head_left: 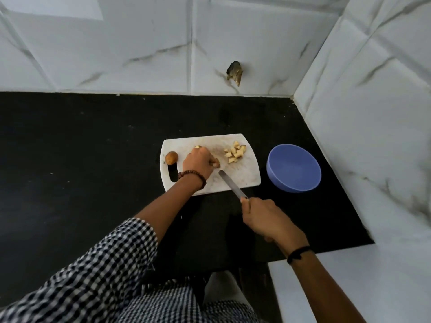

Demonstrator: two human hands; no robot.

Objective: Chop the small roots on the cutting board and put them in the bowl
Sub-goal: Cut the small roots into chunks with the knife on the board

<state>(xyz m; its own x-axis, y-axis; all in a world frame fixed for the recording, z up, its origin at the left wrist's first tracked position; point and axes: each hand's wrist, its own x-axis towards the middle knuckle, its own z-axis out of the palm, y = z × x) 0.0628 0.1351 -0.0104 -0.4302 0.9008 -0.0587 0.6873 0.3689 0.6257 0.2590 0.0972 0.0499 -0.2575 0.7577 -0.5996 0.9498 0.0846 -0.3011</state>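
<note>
head view, left hand [197, 162] holding root piece [197, 147], right hand [263, 217] gripping knife [231, 183]

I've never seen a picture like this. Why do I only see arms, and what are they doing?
The camera sits on a person's head and looks down, so you see only their arms. On the black counter lies a white cutting board. The left hand holds down a root piece, mostly hidden under the hand. The right hand grips a knife, its tip beside that piece. A whole root waits at the board's left end, and chopped pieces lie near its right end. The blue bowl beside the board shows nothing inside.
</note>
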